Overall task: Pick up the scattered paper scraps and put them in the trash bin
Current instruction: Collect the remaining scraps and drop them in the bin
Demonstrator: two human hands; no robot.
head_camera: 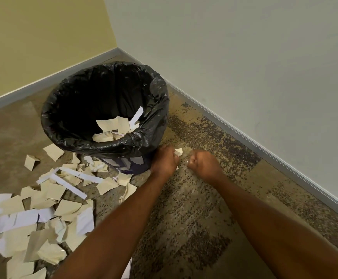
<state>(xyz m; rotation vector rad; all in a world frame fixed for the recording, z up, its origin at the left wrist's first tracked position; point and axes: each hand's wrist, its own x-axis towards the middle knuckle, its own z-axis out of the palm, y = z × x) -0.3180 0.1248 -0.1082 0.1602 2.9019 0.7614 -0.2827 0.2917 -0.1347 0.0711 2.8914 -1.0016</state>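
A trash bin (103,146) lined with a black plastic bag (156,121) stands in the far corner of a room, where a yellow-green wall (43,37) on the left meets a pale grey wall (244,57) on the right, both edged at the bottom with a grey baseboard (244,135). The floor is carpet (194,208), tan and brown, with darker speckled patches running along the right side. Inside the bin, cream and white scraps (113,125) lie piled against its near right wall, one white strip leaning up the liner. Many more paper scraps (43,214) are scattered over the carpet to the left and near left of the bin, cream pieces mixed with white strips and sheets, some folded or crumpled, a few lying right against the bin's base. Both bare forearms reach in from the near edge toward the carpet just right of the bin. The left hand (165,159) is low at the bin's base, fingers curled around a small crumpled cream scrap (178,152) that sticks out on its right side. The right hand (203,163) sits just beside it, apart from it, closed in a loose fist with a tiny white fleck (188,161) at its fingertips; whether it is pinched there or lying on the carpet cannot be told. The carpet to the right of the hands is bare of paper out to the baseboard.
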